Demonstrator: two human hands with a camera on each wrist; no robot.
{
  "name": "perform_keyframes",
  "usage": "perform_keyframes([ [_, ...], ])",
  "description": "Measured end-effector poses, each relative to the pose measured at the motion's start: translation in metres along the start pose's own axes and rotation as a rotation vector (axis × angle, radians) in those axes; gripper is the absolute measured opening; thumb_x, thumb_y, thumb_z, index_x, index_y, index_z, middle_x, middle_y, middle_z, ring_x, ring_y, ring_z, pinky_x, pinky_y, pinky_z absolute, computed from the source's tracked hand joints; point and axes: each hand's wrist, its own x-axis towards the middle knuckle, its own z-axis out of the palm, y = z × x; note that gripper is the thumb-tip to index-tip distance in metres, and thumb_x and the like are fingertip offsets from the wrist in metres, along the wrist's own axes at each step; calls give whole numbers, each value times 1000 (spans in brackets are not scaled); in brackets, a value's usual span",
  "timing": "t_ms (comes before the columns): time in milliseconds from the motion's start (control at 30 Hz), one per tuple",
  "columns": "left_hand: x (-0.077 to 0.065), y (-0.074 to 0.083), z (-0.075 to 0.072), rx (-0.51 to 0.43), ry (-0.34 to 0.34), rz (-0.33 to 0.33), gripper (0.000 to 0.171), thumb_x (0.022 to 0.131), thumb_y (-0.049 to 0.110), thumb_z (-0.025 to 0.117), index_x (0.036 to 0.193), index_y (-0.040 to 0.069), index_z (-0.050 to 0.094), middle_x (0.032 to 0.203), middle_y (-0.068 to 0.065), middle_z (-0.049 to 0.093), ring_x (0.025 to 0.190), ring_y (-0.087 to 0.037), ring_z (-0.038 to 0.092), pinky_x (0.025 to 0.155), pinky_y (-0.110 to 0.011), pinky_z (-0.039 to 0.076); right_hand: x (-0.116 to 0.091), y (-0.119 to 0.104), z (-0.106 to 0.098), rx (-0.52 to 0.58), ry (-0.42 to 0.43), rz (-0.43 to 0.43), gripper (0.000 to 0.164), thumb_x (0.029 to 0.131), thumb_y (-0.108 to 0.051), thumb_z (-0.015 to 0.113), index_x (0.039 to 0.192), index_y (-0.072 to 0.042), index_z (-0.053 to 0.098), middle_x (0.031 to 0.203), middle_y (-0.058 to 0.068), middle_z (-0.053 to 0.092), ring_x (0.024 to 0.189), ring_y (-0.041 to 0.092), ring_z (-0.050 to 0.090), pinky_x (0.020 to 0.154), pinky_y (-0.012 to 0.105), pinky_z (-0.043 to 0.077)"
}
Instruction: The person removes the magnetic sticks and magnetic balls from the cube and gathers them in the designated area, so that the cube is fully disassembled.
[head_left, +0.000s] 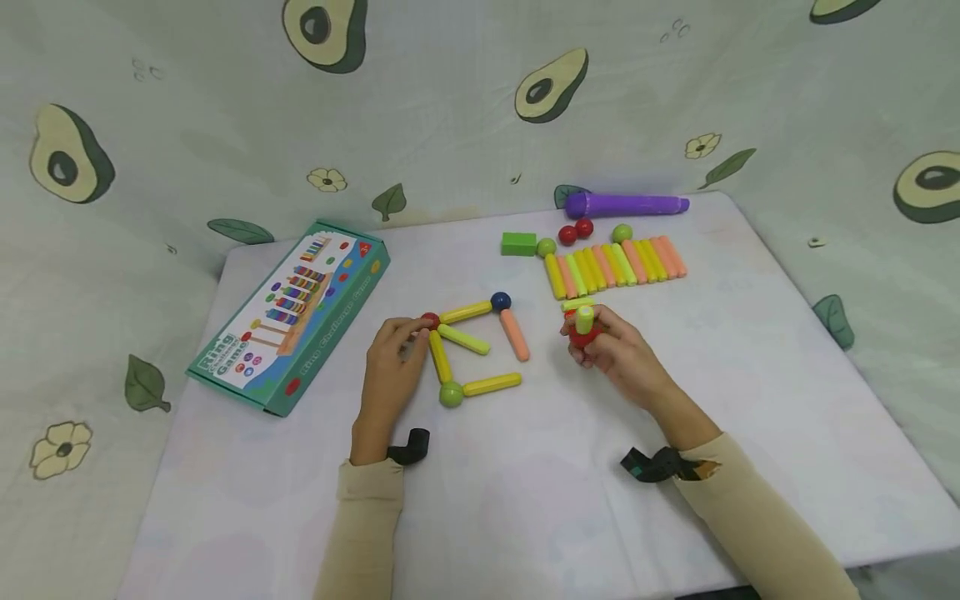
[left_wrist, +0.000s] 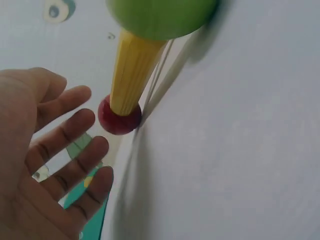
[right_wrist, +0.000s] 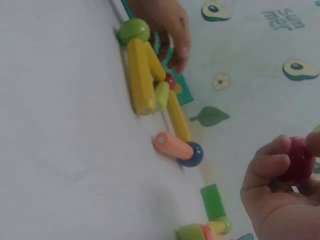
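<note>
My right hand [head_left: 621, 354] pinches a red ball [right_wrist: 298, 162] between thumb and fingers, lifted off the table. A light green stick [head_left: 585, 319] stands out from that ball towards the head camera. My left hand [head_left: 392, 362] is beside the red corner ball [left_wrist: 119, 116] of a flat figure, its fingers loosely bent and holding nothing in the left wrist view. From that corner run a yellow stick [head_left: 466, 312] to a blue ball [head_left: 500, 302], a light green stick [head_left: 464, 339], and another yellow stick [head_left: 441, 357] to a green ball [head_left: 451, 394].
A peach stick [head_left: 514, 335] extends from the blue ball, a yellow stick [head_left: 492, 384] from the green one. Behind my right hand lie a row of sticks [head_left: 615, 265], loose balls [head_left: 567, 236], a green block [head_left: 519, 244] and a purple wand [head_left: 628, 206]. A game box [head_left: 288, 317] lies left.
</note>
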Motion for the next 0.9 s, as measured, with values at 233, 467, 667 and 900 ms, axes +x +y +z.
perform_keyframes([
  [233,-1,-10,-4,-16,5,-95,27,103,37,56,121,25,73,112,5,61,94,-14,57,81,-34,50,1,-24,-25,-151,80,-4,37,109,-28,43,121,7,49,96,14,46,79,22,47,68,27,46],
  [467,2,-12,0,-38,0,-88,26,103,34,56,120,24,73,103,2,63,87,-14,54,76,-32,46,-17,-18,-49,-993,142,20,34,105,-30,55,127,-5,49,91,8,50,79,23,47,62,29,40],
  [667,4,-11,-3,-29,5,-92,27,103,35,56,122,24,71,102,1,64,88,-17,56,78,-34,48,-34,4,-46,-1194,66,-255,26,91,-12,74,116,-6,69,101,5,69,86,23,64,74,36,54],
  [900,3,-13,-2,-45,-22,-108,26,104,32,56,124,22,70,104,0,66,90,-17,57,80,-34,49,-33,15,-43,-1337,76,-278,37,85,-12,80,119,0,69,100,13,71,79,24,63,71,44,56],
])
